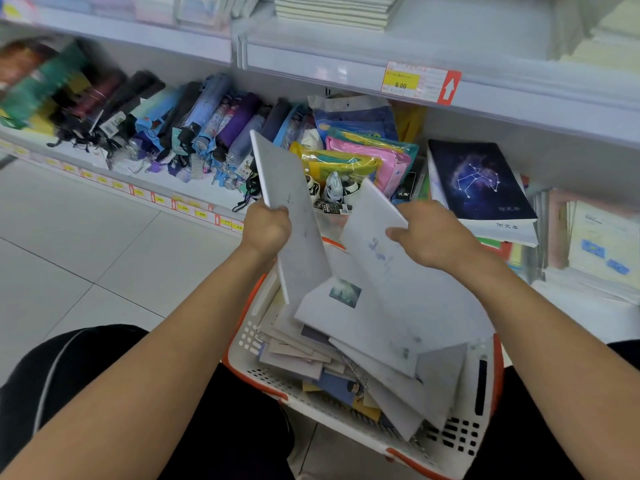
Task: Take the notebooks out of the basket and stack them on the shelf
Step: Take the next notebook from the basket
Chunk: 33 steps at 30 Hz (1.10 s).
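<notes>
A white basket with orange trim [457, 441] sits between my knees, full of several pale notebooks lying at angles. My left hand [266, 226] grips a white notebook [294, 216] by its edge, held upright and tilted above the basket's far left corner. My right hand [433, 233] pinches the upper edge of another white notebook [374, 244] that leans up out of the basket. On the shelf to the right lies a stack topped by a dark starry notebook [479, 178].
The lower shelf [194, 192] holds a row of folded umbrellas [180, 123] at left and colourful plastic pouches [363, 150] in the middle. An upper shelf [311, 60] with a yellow price tag [401, 81] carries stacked notebooks [332, 10]. Pale floor tiles lie at left.
</notes>
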Available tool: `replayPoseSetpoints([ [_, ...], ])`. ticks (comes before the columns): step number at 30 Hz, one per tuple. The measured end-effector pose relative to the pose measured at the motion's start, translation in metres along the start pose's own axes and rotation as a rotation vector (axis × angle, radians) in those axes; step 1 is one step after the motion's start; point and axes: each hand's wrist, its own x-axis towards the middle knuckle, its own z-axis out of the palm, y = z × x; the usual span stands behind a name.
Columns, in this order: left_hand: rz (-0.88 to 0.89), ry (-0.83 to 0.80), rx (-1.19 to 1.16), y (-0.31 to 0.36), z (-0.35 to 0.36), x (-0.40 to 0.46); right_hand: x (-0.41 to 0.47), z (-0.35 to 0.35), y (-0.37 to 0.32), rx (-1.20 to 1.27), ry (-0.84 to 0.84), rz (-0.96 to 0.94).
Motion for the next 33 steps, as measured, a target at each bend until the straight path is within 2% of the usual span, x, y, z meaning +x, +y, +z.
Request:
replayPoseSetpoints([
  [3, 0.034, -0.075, -0.050, 0.012, -0.001, -0.010, -0.014, -0.016, -0.034, -0.018, 0.251, 0.011],
  [6, -0.060, -0.241, -0.194, 0.010, 0.007, -0.026, -0.025, -0.003, -0.066, 0.090, 0.344, -0.078],
  [8, -0.089, -0.313, -0.239, 0.002, 0.015, -0.039, -0.033, 0.018, -0.080, 0.157, 0.301, -0.156],
  [11, -0.073, -0.355, -0.296, -0.012, 0.019, -0.048, -0.032, 0.038, -0.077, 0.224, 0.108, -0.198],
  [15, -0.082, -0.534, -0.476, -0.018, 0.013, -0.046, -0.019, 0.043, -0.055, 0.396, -0.105, -0.241],
  [17, -0.066, -0.509, -0.448, -0.022, 0.016, -0.044, -0.017, 0.049, -0.051, 0.531, -0.125, -0.274],
  [19, -0.075, -0.399, -0.418, -0.026, 0.017, -0.040, -0.014, 0.052, -0.045, 0.632, -0.048, -0.286],
  [22, -0.087, -0.428, -0.467, -0.028, 0.010, -0.031, 0.002, 0.048, -0.015, 0.678, 0.145, -0.091],
  [23, -0.054, -0.471, -0.460, -0.027, 0.006, -0.029, 0.005, 0.044, -0.002, 0.824, 0.129, -0.004],
  [25, 0.028, -0.564, -0.424, -0.024, -0.002, -0.026, 0.007, 0.043, 0.019, 1.185, -0.011, 0.070],
  [27, 0.130, -0.627, -0.349, -0.021, -0.007, -0.025, 0.005, 0.047, 0.028, 1.330, -0.110, 0.054],
  [28, 0.183, -0.622, -0.308, -0.020, -0.008, -0.025, 0.004, 0.050, 0.028, 1.359, -0.103, 0.050],
  [33, 0.414, -0.341, -0.197, -0.014, -0.001, -0.023, 0.000, 0.071, 0.022, 1.535, 0.015, 0.035],
])
